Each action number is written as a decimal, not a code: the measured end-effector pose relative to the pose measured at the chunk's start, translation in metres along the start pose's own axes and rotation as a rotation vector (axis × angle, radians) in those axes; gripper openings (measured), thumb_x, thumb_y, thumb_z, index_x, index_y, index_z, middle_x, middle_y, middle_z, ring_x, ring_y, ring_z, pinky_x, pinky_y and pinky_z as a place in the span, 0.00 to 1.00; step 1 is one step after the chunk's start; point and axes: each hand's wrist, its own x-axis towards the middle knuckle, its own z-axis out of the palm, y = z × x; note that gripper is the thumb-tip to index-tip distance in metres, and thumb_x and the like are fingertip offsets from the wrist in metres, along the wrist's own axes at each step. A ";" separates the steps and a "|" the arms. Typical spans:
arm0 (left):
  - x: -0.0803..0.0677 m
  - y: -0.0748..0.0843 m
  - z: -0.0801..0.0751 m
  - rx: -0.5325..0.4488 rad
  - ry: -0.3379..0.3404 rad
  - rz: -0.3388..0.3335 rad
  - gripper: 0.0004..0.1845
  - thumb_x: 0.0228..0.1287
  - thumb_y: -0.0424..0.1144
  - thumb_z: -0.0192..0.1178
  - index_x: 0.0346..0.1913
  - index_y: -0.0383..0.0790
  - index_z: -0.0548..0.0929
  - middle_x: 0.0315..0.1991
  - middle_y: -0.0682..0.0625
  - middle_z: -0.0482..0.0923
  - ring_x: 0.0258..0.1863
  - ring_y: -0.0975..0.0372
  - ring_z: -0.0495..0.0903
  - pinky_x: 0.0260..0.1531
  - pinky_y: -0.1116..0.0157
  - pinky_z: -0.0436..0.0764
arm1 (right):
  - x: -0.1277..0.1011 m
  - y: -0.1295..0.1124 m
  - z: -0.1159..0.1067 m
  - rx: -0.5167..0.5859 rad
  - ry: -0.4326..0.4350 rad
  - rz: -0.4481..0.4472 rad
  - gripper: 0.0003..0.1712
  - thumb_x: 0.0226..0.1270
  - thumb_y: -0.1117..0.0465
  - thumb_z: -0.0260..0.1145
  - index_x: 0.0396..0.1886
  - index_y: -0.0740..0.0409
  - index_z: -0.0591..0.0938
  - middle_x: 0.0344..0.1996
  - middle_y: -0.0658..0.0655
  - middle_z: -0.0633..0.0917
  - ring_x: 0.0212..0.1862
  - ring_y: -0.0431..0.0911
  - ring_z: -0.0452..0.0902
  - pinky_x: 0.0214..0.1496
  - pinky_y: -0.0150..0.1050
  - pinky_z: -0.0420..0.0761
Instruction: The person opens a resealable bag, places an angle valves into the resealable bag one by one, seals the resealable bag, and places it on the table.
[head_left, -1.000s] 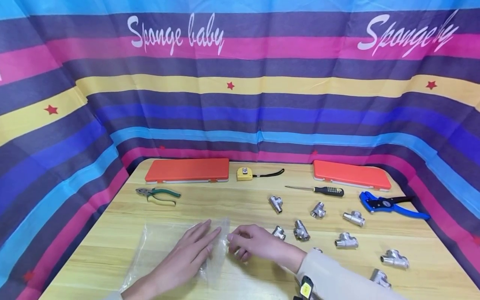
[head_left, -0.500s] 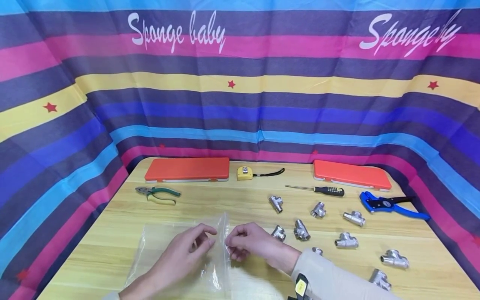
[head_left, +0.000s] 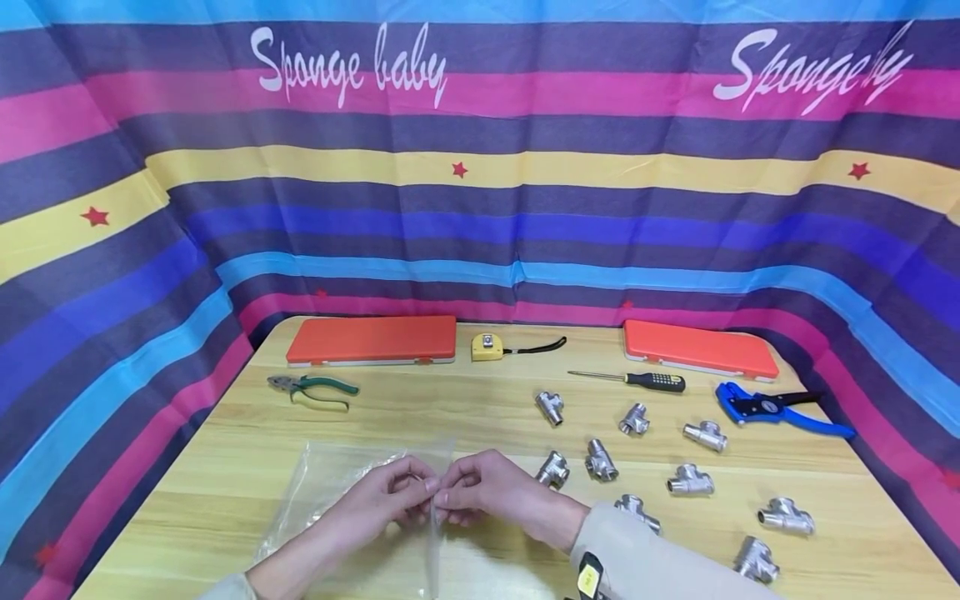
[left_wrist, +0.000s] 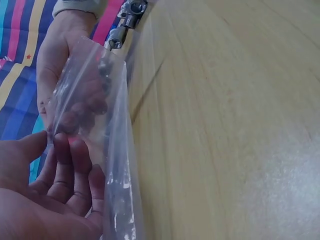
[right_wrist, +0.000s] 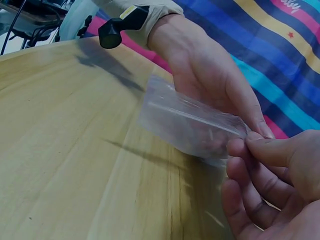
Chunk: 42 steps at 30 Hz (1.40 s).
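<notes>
I hold a clear plastic bag (head_left: 352, 483) between both hands, just above the near edge of the wooden table (head_left: 465, 408). My left hand (head_left: 390, 496) pinches the bag's edge between thumb and curled fingertips, and my right hand (head_left: 487, 492) pinches the same edge from the other side, so that the two sets of fingertips almost touch. The rest of the bag trails off to my left and lies crumpled and slack on the table, with a strip hanging down below my fingers.

In the left wrist view my left fingers (left_wrist: 70, 165) are curled against the plastic, and my right hand shows through the bag (left_wrist: 100, 120) behind it. In the right wrist view my right fingers (right_wrist: 260, 155) are closed on the corner of the bag (right_wrist: 190, 120), with my left hand (right_wrist: 210, 75) behind the plastic.

To my right, metal pipe fittings (head_left: 600, 461) are scattered over the table; the nearest one (head_left: 552, 470) lies just beside my right hand. Farther back lie a screwdriver (head_left: 630, 380) and a blue-handled cutter (head_left: 780, 408). Green-handled pliers (head_left: 311, 389) lie on the left. Along the back edge are two orange cases (head_left: 372, 340) (head_left: 701, 348) with a yellow tape measure (head_left: 487, 346) between them. A striped cloth (head_left: 480, 208) hangs around the table.
</notes>
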 end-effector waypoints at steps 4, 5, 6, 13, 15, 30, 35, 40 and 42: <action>0.000 -0.003 0.000 -0.030 -0.001 0.017 0.19 0.84 0.48 0.60 0.58 0.34 0.83 0.40 0.52 0.88 0.41 0.60 0.84 0.42 0.66 0.84 | 0.000 0.000 0.000 -0.015 -0.008 0.013 0.05 0.74 0.65 0.73 0.43 0.63 0.89 0.33 0.57 0.93 0.32 0.41 0.86 0.41 0.35 0.90; 0.000 -0.004 0.000 -0.039 0.000 0.022 0.18 0.84 0.47 0.60 0.58 0.33 0.83 0.40 0.52 0.88 0.41 0.60 0.84 0.43 0.66 0.85 | 0.000 0.000 0.000 -0.011 -0.013 0.018 0.05 0.74 0.65 0.73 0.43 0.63 0.88 0.33 0.57 0.93 0.32 0.41 0.86 0.41 0.35 0.90; 0.000 -0.004 0.000 -0.046 0.002 0.027 0.18 0.84 0.45 0.60 0.58 0.32 0.82 0.39 0.52 0.87 0.41 0.61 0.84 0.43 0.66 0.85 | -0.001 0.000 0.000 -0.004 -0.019 0.022 0.05 0.75 0.65 0.72 0.43 0.64 0.87 0.33 0.57 0.92 0.31 0.41 0.86 0.41 0.35 0.90; 0.000 -0.004 0.004 -0.072 -0.008 0.042 0.15 0.85 0.42 0.56 0.55 0.29 0.80 0.41 0.50 0.86 0.42 0.60 0.84 0.44 0.66 0.86 | -0.002 0.000 0.001 0.025 -0.027 0.039 0.04 0.77 0.65 0.70 0.44 0.63 0.85 0.32 0.54 0.89 0.31 0.42 0.85 0.38 0.34 0.89; 0.000 -0.004 0.005 -0.066 -0.011 0.042 0.16 0.86 0.43 0.56 0.55 0.29 0.80 0.41 0.50 0.87 0.42 0.59 0.84 0.44 0.66 0.86 | -0.001 -0.001 0.002 0.013 -0.024 0.031 0.04 0.76 0.66 0.71 0.44 0.64 0.86 0.31 0.54 0.90 0.31 0.41 0.85 0.37 0.33 0.89; 0.002 -0.005 0.002 -0.045 0.040 0.052 0.12 0.82 0.37 0.61 0.54 0.28 0.83 0.39 0.51 0.87 0.41 0.62 0.85 0.45 0.68 0.88 | -0.002 0.002 0.003 0.109 -0.021 0.055 0.05 0.77 0.65 0.69 0.44 0.63 0.84 0.32 0.55 0.88 0.31 0.43 0.84 0.36 0.33 0.89; 0.003 -0.004 0.001 -0.034 0.025 0.081 0.11 0.82 0.36 0.60 0.52 0.28 0.82 0.41 0.49 0.87 0.43 0.62 0.86 0.49 0.70 0.87 | -0.001 0.003 0.004 0.153 -0.045 0.060 0.04 0.78 0.66 0.67 0.44 0.64 0.83 0.34 0.56 0.89 0.33 0.44 0.85 0.38 0.35 0.91; 0.005 -0.008 -0.003 -0.114 -0.034 0.096 0.12 0.84 0.35 0.57 0.55 0.27 0.79 0.45 0.48 0.87 0.48 0.60 0.87 0.54 0.70 0.87 | 0.002 0.002 0.001 0.144 -0.071 0.050 0.03 0.79 0.67 0.64 0.44 0.64 0.82 0.34 0.55 0.88 0.34 0.43 0.84 0.41 0.34 0.89; 0.006 -0.011 -0.006 -0.161 -0.044 0.087 0.11 0.85 0.35 0.55 0.54 0.27 0.78 0.46 0.48 0.85 0.49 0.60 0.86 0.55 0.69 0.87 | 0.004 0.002 -0.003 0.147 -0.085 0.048 0.03 0.80 0.67 0.63 0.44 0.64 0.81 0.34 0.55 0.87 0.34 0.43 0.84 0.42 0.34 0.88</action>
